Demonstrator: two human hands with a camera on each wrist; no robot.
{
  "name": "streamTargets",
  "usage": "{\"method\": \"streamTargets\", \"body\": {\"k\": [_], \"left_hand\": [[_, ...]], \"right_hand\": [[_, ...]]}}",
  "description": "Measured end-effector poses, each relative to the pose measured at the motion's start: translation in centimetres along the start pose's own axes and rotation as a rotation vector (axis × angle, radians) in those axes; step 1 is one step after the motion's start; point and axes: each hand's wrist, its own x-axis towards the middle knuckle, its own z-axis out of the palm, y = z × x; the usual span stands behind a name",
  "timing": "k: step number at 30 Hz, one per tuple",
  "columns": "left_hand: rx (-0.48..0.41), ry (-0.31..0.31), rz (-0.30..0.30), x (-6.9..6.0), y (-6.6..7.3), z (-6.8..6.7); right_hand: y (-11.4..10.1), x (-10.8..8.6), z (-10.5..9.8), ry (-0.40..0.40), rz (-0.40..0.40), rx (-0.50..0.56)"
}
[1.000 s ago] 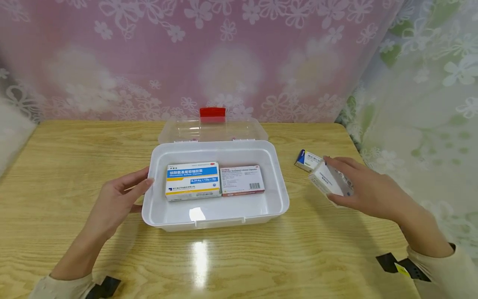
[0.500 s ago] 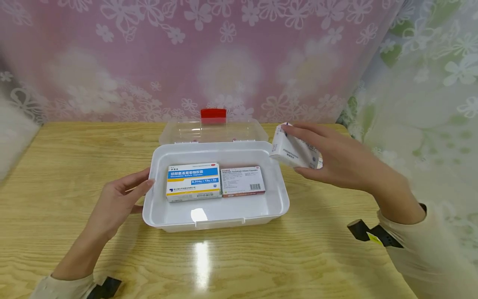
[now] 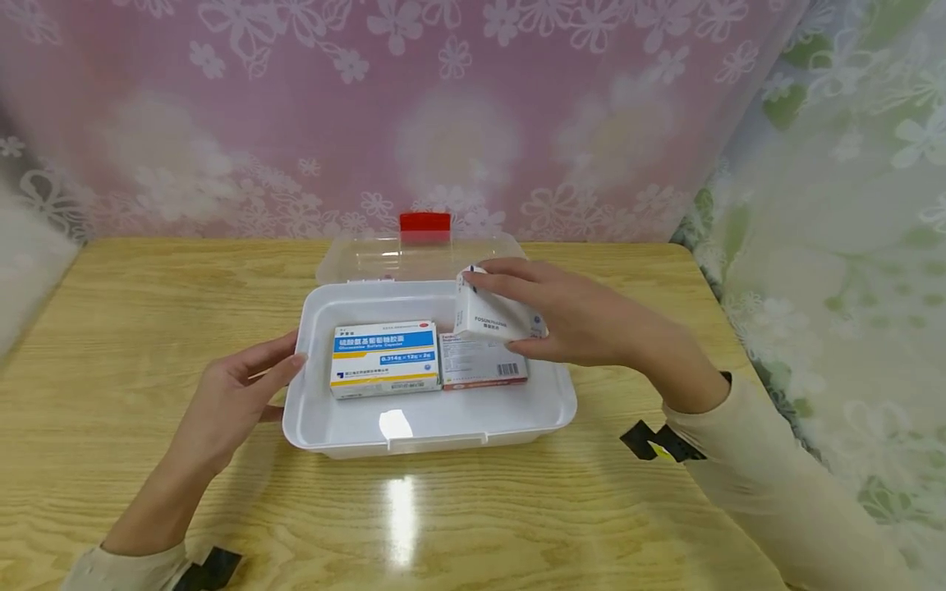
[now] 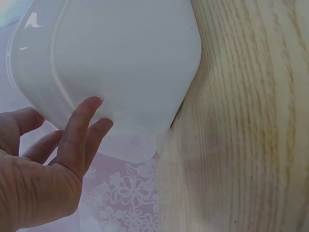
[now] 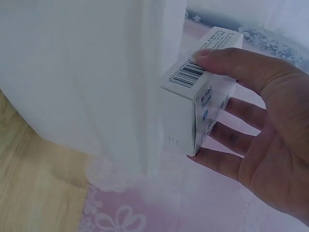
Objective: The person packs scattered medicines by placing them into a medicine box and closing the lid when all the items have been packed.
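Note:
A white plastic storage box (image 3: 436,414) stands on the table in the head view, its lid tipped back. Inside lie a blue, white and yellow medicine box (image 3: 386,361) and, to its right, a pinkish-white medicine box (image 3: 480,369). My left hand (image 3: 232,402) holds the storage box's left side, thumb at the rim; the left wrist view shows fingers (image 4: 79,130) against the outer wall. Above the right part of the storage box, my right hand (image 3: 569,312) grips a white medicine box (image 3: 491,316), tilted, partly covering the pinkish-white one. Its barcode side shows in the right wrist view.
The clear lid (image 3: 362,256) with a red latch (image 3: 424,226) lies behind the storage box. A wooden table (image 3: 325,525) extends around it. A pink flowered curtain (image 3: 296,107) hangs behind the table, and a pale green flowered one (image 3: 850,271) at the right.
My right hand has lifted the white medicine box off the table's right side and carried it left over the storage box. The blue-ended small box there is out of sight. My left hand stays put.

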Motion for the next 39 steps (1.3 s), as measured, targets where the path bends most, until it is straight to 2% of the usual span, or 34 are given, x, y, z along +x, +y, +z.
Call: {"method": "streamTargets", "body": {"k": [3,7,12,18,28,36,39], "left_hand": [[0.001,0.004,-0.005,0.0,0.0,0.0],[-0.002,0.003,-0.004,-0.1,0.1,0.0],[-0.004,-0.001,-0.012,-0.1,0.1,0.0],[0.013,0.003,-0.024,-0.1,0.1,0.1],[-0.011,0.002,0.005,0.0,0.1,0.0],[-0.001,0.007,0.0,0.0,-0.1,0.1],[0.003,0.014,-0.004,-0.1,-0.1,0.0]], "right_hand": [[0.1,0.7,0.8,-0.04,0.015,0.032],[0.5,1.4,1.8,-0.103,0.075,0.063],[0.9,1.8,3.0,-0.163,0.101,0.053],[1.6,2.0,4.1,-0.178,0.07,0.031],[1.8,2.5,4.9,-0.241,0.105,0.024],[1.8,2.6,5.6,-0.235,0.09,-0.031],[1.8,2.8,5.9,-0.225,0.057,-0.046]]}}
